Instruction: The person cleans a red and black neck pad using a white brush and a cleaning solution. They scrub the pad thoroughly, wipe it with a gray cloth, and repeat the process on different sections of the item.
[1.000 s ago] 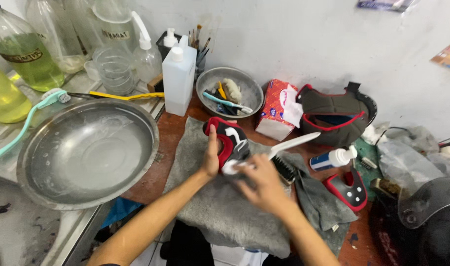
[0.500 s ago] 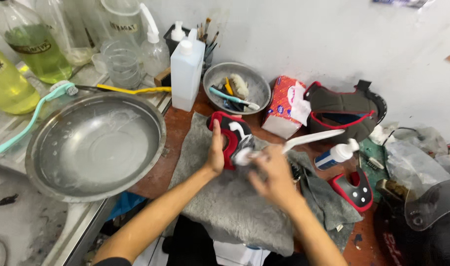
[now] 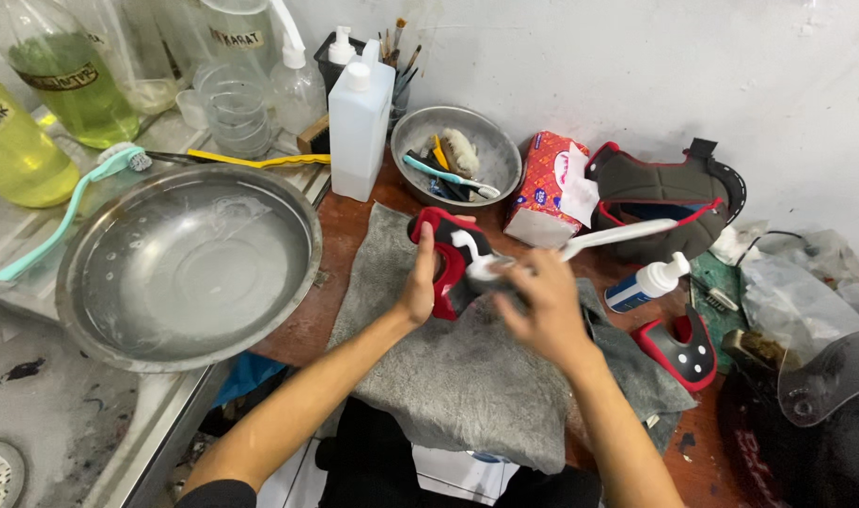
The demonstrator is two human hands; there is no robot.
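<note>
I am looking down at a cluttered bench. My left hand [image 3: 420,282] is gripping a red-and-black pad [image 3: 445,256], thumb and fingers closed round its edge, holding it tilted up over a grey cloth [image 3: 467,386] that is lying spread on the brown bench [image 3: 349,226]. My right hand [image 3: 540,306] is closing round the head end of a white brush [image 3: 610,237], whose handle is sticking out to the right and upward; the bristle end is pressing against the pad, though motion blur is hiding the exact contact.

To the left, a big steel basin [image 3: 189,268] is sitting beside the cloth, wet inside, with a teal brush [image 3: 67,212] leaning on its rim. Behind it, bottles of yellow-green liquid [image 3: 67,80] are standing near a yellow brush [image 3: 255,160]. A white bottle [image 3: 359,122] is standing upright just behind the cloth, and next to it a small steel bowl [image 3: 500,155] is holding more brushes. A red tissue pack [image 3: 542,188] is lying right of the bowl, touching a larger grey liner [image 3: 669,202] with red piping. A small white-and-blue bottle [image 3: 647,282] is lying on its side near my right hand, and a second red-edged pad [image 3: 678,343] is resting just below it. A dark helmet [image 3: 805,433] with a clear visor is filling the lower right corner.
</note>
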